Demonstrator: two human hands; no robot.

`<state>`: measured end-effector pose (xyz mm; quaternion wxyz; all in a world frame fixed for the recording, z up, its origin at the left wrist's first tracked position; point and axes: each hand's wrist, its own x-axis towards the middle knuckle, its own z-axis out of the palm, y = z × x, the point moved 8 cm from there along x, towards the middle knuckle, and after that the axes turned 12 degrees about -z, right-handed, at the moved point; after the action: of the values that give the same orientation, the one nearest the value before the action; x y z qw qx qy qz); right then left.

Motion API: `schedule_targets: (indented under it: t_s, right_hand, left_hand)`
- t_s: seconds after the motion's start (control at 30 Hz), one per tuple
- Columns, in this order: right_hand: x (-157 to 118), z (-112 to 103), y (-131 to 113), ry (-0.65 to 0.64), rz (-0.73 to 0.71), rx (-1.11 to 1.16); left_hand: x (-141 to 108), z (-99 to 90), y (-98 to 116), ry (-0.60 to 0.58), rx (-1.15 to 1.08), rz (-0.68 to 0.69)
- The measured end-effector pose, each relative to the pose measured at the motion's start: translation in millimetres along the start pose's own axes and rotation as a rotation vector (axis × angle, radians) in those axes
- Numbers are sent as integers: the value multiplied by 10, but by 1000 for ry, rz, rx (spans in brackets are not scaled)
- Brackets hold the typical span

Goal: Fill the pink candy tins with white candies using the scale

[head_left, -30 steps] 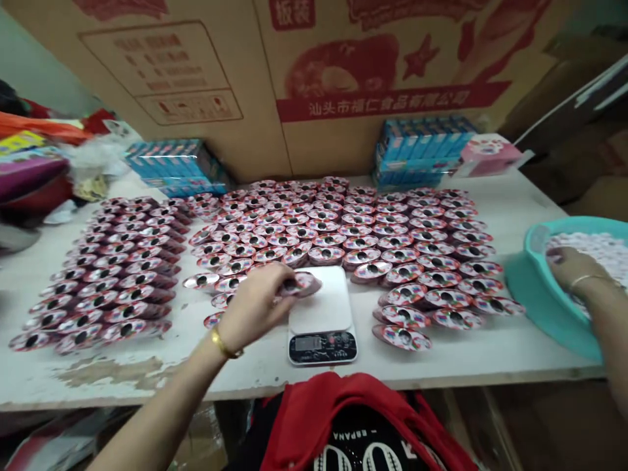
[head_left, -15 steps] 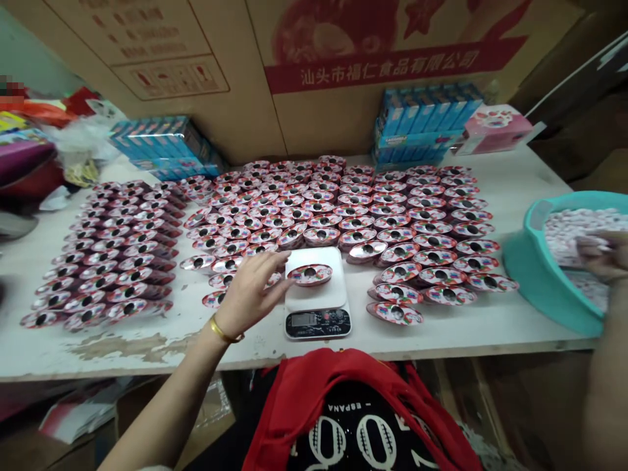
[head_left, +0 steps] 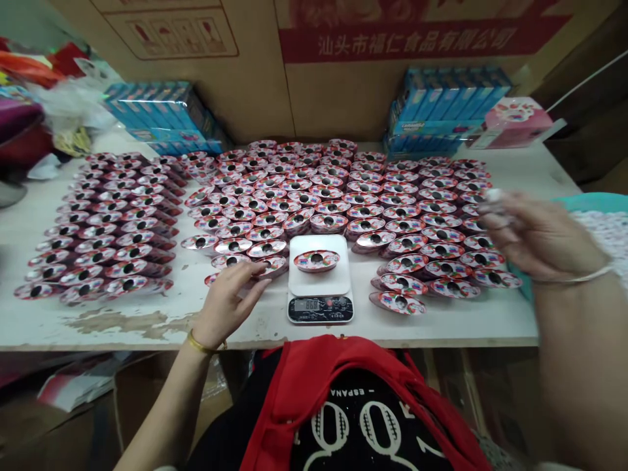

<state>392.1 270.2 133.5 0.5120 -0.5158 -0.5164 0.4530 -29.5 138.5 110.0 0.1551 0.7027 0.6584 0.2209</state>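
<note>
Long white work table [head_left: 432,330], stained along the near edge, w/ big printed cardboard cartons [head_left: 373,98] across the far side. Blue shrink-wrapped box stack [head_left: 444,111] at far right, a 2nd blue stack [head_left: 157,111] at far left, pink box [head_left: 515,124] right of the first. On the table, left block of oval foil-faced packs [head_left: 103,222] & a bigger centre block of oval packs [head_left: 275,196], all in tight rows. Teal plastic basin [head_left: 583,203] at right edge, mostly cut off, holding small white pieces [head_left: 608,235].

Digital scale [head_left: 320,307] near centre, single oval pack [head_left: 316,261] flat on its platform; display too small to read for sure. Left hand [head_left: 228,304] just left of scale, fingers loosely spread, empty. Right hand [head_left: 540,235] raised over right side of the packs, fingers in a narrow pinch, maybe on something white; too blurred to tell.

Pack looks light, thin, fairly stiff, foil maybe slippery; best taken by the rim.
</note>
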Motion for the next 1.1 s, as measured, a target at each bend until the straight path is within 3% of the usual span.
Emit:
schedule_targets:
  t_s: [0.1, 0.17, 0.23, 0.3, 0.43, 0.63, 0.93, 1.1]
  right_hand:
    - [-272, 1002, 49, -249, 150, 163]
    - [-459, 1508, 98, -430, 198, 164]
    - [-595, 1855, 160, -575, 207, 102]
    - [-643, 2059, 213, -647, 169, 13]
    - [-611, 2263, 258, -709, 32, -176]
    - [-580, 2355, 226, -750, -104, -447]
    - [-613, 2422, 191, -770, -183, -492]
    - [-589, 2371, 183, -719, -68, -337]
  left_hand:
    - [-58, 33, -25, -3, -21, -20]
    - [-94, 57, -42, -6, -29, -25]
    - [-126, 73, -61, -2, -35, -23]
    - [-150, 84, -82, 5, -39, -19]
    - [-177, 108, -134, 1, -48, -26]
    - [-173, 140, -172, -19, -67, -50]
    - [-144, 145, -167, -14, -82, -47]
    - [-141, 147, -168, -9, -86, -51]
